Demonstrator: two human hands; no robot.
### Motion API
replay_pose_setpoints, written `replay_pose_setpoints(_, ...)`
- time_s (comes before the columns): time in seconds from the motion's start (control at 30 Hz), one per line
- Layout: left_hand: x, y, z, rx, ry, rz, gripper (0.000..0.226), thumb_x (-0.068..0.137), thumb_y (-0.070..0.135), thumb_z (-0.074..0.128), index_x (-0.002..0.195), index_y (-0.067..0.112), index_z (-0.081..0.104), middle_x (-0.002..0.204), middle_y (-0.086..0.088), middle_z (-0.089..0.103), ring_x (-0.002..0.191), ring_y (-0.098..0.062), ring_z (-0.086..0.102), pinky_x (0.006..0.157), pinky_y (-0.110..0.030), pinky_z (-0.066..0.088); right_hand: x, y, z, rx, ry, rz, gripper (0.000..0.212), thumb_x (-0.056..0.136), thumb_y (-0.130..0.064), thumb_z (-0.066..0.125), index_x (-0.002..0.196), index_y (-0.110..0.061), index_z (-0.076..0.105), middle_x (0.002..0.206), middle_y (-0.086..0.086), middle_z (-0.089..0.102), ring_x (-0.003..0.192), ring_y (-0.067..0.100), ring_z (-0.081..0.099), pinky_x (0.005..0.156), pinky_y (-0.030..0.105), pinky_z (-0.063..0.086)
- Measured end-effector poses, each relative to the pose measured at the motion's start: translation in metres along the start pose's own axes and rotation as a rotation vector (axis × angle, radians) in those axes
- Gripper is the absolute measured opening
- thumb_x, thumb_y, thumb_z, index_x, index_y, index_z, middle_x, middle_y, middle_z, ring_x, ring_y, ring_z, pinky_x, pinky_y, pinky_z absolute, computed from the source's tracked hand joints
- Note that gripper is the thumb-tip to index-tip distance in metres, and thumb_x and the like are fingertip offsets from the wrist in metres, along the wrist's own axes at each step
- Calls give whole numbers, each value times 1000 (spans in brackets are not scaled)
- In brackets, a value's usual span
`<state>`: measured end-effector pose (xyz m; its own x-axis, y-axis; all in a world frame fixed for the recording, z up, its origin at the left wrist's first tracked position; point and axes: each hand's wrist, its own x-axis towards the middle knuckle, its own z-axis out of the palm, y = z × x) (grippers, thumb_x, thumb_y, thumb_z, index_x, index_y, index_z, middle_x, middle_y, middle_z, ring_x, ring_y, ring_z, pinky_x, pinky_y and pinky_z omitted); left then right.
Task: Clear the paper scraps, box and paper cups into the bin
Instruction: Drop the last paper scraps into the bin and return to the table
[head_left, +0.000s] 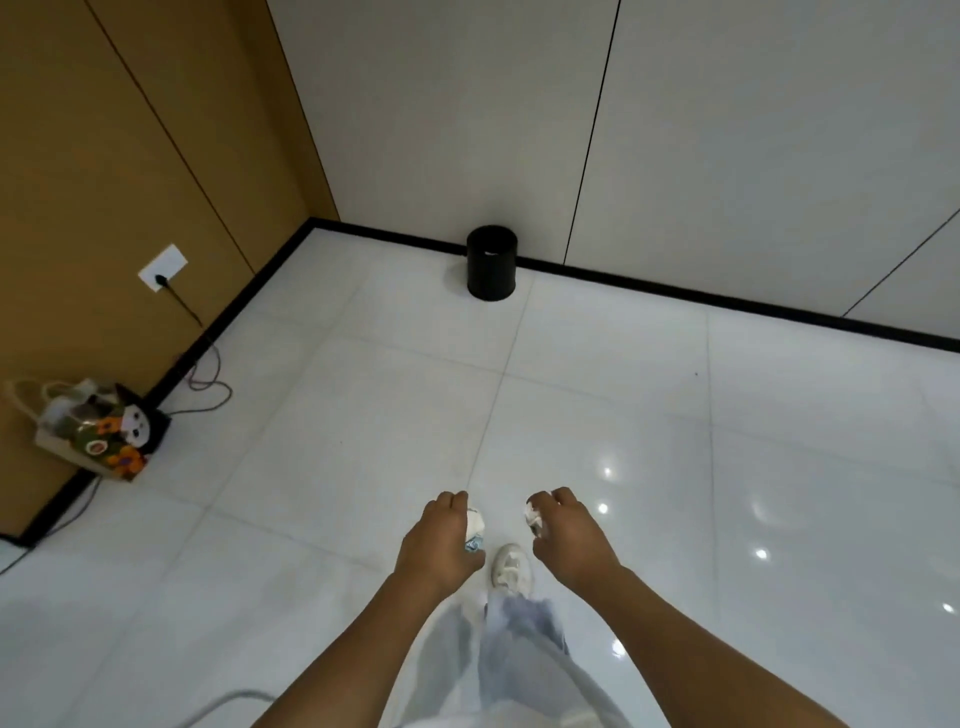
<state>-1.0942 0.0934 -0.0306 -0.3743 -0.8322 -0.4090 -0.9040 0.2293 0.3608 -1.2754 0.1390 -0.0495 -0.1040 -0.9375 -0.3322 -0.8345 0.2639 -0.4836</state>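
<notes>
— So where do we stand with the bin (491, 262)?

— Well away from it. We see it black and round, upright on the white floor (649, 415), right against the dark skirting at the foot of the pale wall (457, 114). Both our hands are held out low, on the near side of the bin.

— What are we carrying?

— Our left hand (439, 540) has its fingers curled round a crumpled paper scrap (475, 525), white with a bit of blue showing at the lower edge. Our right hand (569, 535) grips a second white paper wad (534, 514), mostly hidden under the fingers.

— Anything between us and the bin?

— Only shiny tiles. One white shoe (511, 569) shows just below our hands, with pale jeans (519, 654) under it.

— And off to the side?

— Far left of the bin, by the brown wall (104, 156), sits a gift bag (98, 428) with a cat picture, and a cable (208, 374) runs down from a wall socket (162, 267) to the floor near it.
</notes>
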Motion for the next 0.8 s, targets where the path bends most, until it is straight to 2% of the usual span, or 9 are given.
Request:
replay_pose_setpoints(0.27, 203, 23, -118, -12, 47, 8, 74, 83, 41, 65, 144, 19, 29, 139, 2, 40, 125, -16, 42, 94, -27, 42, 206, -4, -105, 28, 19, 34, 37, 84, -2, 51, 118, -17, 56, 116, 4, 50, 98, 21, 56, 76, 23, 48)
replay_pose_setpoints(0.43, 305, 13, -172, -57, 32, -21, 73, 84, 39, 66, 144, 20, 28, 141, 3, 40, 124, -16, 44, 98, -25, 40, 321, -19, -147, 29, -16, 25, 40, 84, -3, 51, 122, -16, 54, 118, 4, 49, 102, 22, 55, 81, 27, 51)
replay_pose_setpoints(0.57, 403, -7, -214, -35, 64, 18, 73, 84, 41, 66, 143, 19, 30, 141, 3, 41, 125, -14, 44, 94, -22, 40, 425, -32, -170, 30, 21, 21, 36, 86, -2, 48, 117, -16, 56, 113, 3, 50, 100, 23, 54, 75, 23, 47)
replay_pose_setpoints(0.67, 486, -23, -255, -13, 43, 32, 73, 84, 43, 63, 143, 17, 28, 139, 2, 39, 125, -15, 42, 92, -25, 41, 510, -46, -192, 46, 45, 39, 32, 83, 1, 46, 107, -17, 58, 104, 1, 49, 96, 23, 54, 72, 24, 46)
replay_pose_setpoints(0.8, 584, -37, -316, 20, 18, 52, 74, 83, 42, 65, 143, 17, 29, 137, 1, 40, 124, -17, 42, 93, -28, 44, 610, -69, -228, 63, 71, 56, 35, 80, 3, 46, 106, -16, 60, 104, 1, 52, 94, 22, 55, 68, 23, 44)
